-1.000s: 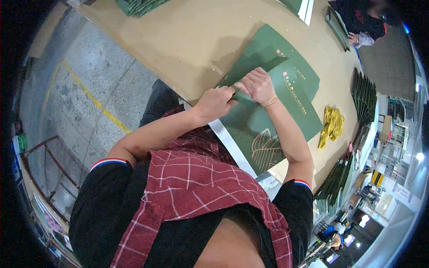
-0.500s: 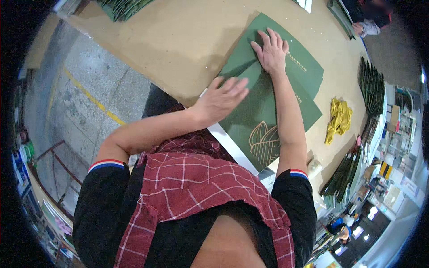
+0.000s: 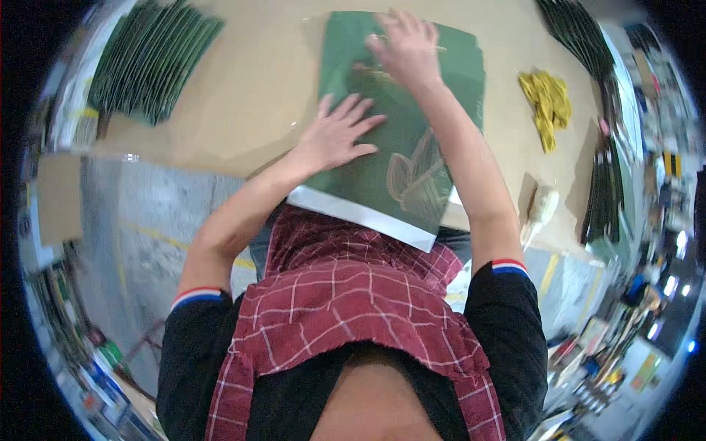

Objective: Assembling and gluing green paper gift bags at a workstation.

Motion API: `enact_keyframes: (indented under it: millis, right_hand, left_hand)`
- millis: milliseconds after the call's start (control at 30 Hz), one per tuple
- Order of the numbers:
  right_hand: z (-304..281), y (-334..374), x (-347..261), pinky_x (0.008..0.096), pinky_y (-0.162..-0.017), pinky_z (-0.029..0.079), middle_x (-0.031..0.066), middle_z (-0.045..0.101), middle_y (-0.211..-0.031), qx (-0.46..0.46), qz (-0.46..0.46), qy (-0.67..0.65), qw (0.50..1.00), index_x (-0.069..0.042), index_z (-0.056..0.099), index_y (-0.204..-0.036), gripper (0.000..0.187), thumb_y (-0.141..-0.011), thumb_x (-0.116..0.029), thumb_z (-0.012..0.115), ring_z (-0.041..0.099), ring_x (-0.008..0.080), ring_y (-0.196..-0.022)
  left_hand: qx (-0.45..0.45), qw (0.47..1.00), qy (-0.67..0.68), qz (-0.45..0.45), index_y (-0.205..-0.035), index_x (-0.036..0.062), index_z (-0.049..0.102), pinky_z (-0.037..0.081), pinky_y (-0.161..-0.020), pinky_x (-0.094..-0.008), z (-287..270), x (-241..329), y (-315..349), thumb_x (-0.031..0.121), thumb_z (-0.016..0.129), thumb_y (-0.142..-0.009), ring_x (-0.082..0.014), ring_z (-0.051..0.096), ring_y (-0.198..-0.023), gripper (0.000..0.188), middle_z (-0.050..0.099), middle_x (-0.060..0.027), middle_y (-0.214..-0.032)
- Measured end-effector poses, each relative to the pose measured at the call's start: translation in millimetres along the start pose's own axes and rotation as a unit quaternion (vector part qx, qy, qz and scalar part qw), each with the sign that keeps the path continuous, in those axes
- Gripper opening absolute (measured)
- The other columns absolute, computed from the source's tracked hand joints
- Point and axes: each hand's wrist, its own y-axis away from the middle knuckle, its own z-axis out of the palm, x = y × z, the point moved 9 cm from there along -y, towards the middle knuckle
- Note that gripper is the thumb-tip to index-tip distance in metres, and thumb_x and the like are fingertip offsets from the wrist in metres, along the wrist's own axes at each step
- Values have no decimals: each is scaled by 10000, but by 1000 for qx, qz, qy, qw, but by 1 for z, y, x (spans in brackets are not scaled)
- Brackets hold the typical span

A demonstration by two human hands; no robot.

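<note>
Fingers (image 3: 353, 114) spread on green sheet (image 3: 412, 147), tan table (image 3: 250, 81), concrete floor (image 3: 140, 220)

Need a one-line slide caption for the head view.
Both hands, left and right, press flat on a green sheet on a tan table.

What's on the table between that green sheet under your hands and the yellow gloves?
Nothing: in the head view, only bare tan table separates the green sheet from the yellow gloves.
</note>
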Motion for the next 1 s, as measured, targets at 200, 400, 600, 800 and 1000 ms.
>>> enact_keyframes:
  millis: [200,400,600,800,1000]
  right_hand:
    - [-134,140,144,428,-770,403,157,588,-856,206,469,-246,823,-61,556,-1020,249,-869,-228,449,526,331,-851]
    - [-43,151,4,486,-982,262,223,295,-1314,-137,336,-76,929,27,319,-1254,576,-806,-271,525,302,322,-1228]
    - [-19,155,107,425,-884,383,260,501,-1117,14,481,-435,761,-4,431,-1183,500,-843,-371,450,481,369,-1056]
    - [27,127,139,423,-793,443,144,600,-980,-221,322,-263,882,-149,609,-980,542,-878,-515,223,558,327,-920]
    - [25,123,142,414,-780,455,148,612,-942,-227,355,-255,870,-82,626,-927,537,-883,-476,263,575,313,-899]
  left_hand:
    - [-54,997,-47,-28,-1308,227,335,138,-984,-571,-5,-12,21,485,445,-814,-282,252,-1263,568,281,-86,-1369]
    - [-111,990,-80,-29,-1323,210,311,122,-985,-576,6,-12,23,436,449,-832,-290,209,-1282,558,236,-93,-1393]
    - [-114,992,-56,-14,-1323,185,312,92,-986,-576,7,-12,22,391,449,-838,-312,192,-1283,544,224,-110,-1395]
    - [-114,992,-46,-18,-1323,187,310,80,-994,-567,6,-14,20,388,456,-835,-314,186,-1284,548,218,-111,-1397]
    - [-115,991,-57,-24,-1329,199,297,89,-997,-566,8,-12,21,402,448,-837,-306,187,-1286,553,221,-111,-1395]
